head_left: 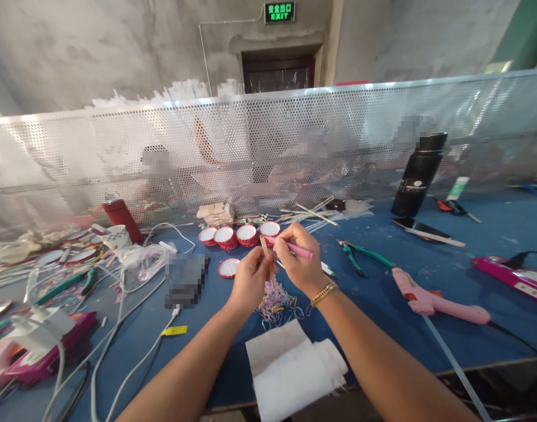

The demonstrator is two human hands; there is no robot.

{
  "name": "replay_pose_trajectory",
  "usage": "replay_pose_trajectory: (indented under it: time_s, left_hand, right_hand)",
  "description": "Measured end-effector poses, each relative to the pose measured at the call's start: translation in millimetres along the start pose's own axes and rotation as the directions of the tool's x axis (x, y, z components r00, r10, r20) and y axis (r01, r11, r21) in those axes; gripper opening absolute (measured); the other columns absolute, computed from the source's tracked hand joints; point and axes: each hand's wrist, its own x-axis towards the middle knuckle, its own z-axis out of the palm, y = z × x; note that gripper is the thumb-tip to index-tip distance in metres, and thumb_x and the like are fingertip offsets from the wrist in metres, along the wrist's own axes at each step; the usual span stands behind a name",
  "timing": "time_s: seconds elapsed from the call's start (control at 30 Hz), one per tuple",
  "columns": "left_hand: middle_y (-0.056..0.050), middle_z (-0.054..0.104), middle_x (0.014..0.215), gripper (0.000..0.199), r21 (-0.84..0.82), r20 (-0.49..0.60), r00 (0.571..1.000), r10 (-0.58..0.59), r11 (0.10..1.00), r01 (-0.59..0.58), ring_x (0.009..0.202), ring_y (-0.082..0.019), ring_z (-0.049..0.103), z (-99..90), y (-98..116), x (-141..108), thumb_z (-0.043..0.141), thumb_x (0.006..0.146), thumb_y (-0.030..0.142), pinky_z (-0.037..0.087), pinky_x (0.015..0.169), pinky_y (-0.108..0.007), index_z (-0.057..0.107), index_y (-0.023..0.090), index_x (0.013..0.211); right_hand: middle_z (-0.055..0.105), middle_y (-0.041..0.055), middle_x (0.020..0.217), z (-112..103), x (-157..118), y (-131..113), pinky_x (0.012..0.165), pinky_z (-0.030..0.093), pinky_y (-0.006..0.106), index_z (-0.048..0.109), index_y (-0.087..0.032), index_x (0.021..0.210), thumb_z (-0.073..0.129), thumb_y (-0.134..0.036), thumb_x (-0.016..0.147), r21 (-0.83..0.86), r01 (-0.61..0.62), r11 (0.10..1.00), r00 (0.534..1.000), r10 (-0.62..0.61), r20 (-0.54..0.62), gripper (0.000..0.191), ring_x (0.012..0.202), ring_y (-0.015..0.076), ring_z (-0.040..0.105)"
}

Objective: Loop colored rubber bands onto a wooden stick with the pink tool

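Observation:
My left hand [251, 276] pinches a thin wooden stick [264, 245] upright between thumb and fingers. In my right hand [301, 264], which wears a gold bracelet at the wrist, is a pink marker pen [302, 251]. Its tip end points left at the stick; whether it touches is too small to tell. Below both hands lies a tangle of thin multicoloured strings [275, 306]. Short stacks of white discs with red rims [225, 235] stand just beyond my hands, and a single disc [228, 268] lies beside my left hand.
Right: pliers [354, 258], a pink glue gun [431, 299], a phone [420, 230], a black bottle [418, 179] and a magenta power strip [510, 275]. White sheets [295, 375] lie at the front edge. Left: cables, a dark device [187, 281] and a red bottle [123, 220]. A perforated screen [233, 146] stands behind.

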Motion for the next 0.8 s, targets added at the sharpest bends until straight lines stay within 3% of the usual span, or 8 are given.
replay_pose_trajectory:
  time_s: [0.8]
  left_hand:
    - [0.005,0.051,0.060,0.030,-0.010,-0.002,1.000,0.001,1.000,-0.001,0.049,-0.007,0.038,0.7,-0.5,0.3,0.060,0.088,0.046,0.028,0.047,-0.022,0.053,0.018,0.078]
  right_hand:
    - [0.062,-0.0013,0.066,1.6,-1.2,-2.7,0.060,0.045,0.028,0.053,-0.023,0.077,0.056,-0.020,0.086,0.035,-0.022,0.999,0.999,0.021,0.045,0.010,0.060,0.0149,0.060]
